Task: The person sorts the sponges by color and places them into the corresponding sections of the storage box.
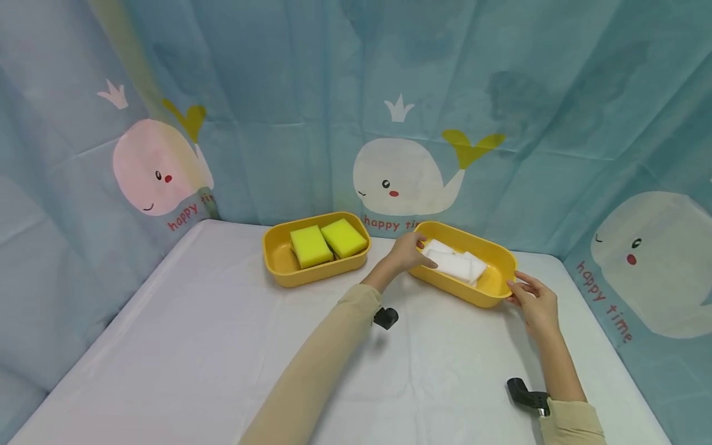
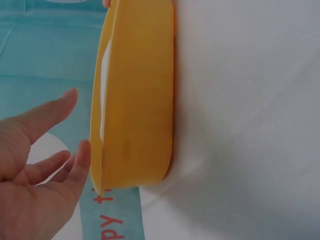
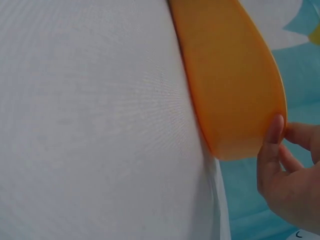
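A yellow oblong plastic tray (image 1: 453, 287) with rounded ends stands on the white-covered table, holding several folded white pieces (image 1: 453, 262) of unclear material. Its right end rim is pinched by my right hand (image 1: 536, 306); in the right wrist view, fingertips (image 3: 274, 130) press the outer wall while another finger goes behind the rim. At the tray's left end is my left hand (image 1: 405, 253), thumb and fingers spread apart. The left wrist view shows that hand (image 2: 45, 175) with its fingers beside the rim and nothing gripped; whether they touch it I cannot tell.
To the left stands a second yellow tray (image 1: 283, 275) with two yellow sponges, one at its middle (image 1: 310, 246) and one at its right (image 1: 343, 237). A blue whale-print curtain (image 1: 311, 123) hangs behind the table (image 1: 194, 346) and along both sides.
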Action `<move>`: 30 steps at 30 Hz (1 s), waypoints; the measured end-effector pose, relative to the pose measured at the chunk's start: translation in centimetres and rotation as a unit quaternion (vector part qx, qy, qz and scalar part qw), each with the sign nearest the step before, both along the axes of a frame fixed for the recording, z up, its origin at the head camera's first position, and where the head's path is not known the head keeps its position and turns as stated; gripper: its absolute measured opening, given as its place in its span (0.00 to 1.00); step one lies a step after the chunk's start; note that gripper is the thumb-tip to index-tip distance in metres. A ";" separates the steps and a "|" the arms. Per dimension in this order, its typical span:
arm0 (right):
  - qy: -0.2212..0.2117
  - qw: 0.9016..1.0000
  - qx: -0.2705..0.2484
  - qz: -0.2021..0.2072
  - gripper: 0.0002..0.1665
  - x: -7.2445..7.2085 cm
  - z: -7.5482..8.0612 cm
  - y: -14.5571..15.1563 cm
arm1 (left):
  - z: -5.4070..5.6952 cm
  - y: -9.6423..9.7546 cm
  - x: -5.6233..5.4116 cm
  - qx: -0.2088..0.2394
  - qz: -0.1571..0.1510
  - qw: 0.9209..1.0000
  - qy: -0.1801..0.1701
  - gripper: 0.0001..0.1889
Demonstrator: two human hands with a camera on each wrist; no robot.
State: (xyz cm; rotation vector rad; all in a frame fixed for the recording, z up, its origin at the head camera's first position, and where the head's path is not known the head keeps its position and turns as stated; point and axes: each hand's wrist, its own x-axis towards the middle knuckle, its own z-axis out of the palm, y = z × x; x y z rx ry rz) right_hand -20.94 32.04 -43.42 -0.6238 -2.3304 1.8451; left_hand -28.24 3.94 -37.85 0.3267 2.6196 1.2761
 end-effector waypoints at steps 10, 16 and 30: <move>0.059 0.993 0.104 -0.017 0.29 0.2 0.9 -0.6 | -0.7 -2.2 0.4 0.030 0.018 0.999 0.013 0.34; 0.077 0.979 0.189 -0.021 0.26 0.0 2.1 -1.5 | -0.7 -3.8 1.0 0.039 0.030 0.999 0.023 0.31; 0.178 0.944 0.276 0.031 0.21 0.0 3.7 -4.3 | -1.0 -7.4 3.5 0.051 0.054 0.992 0.099 0.22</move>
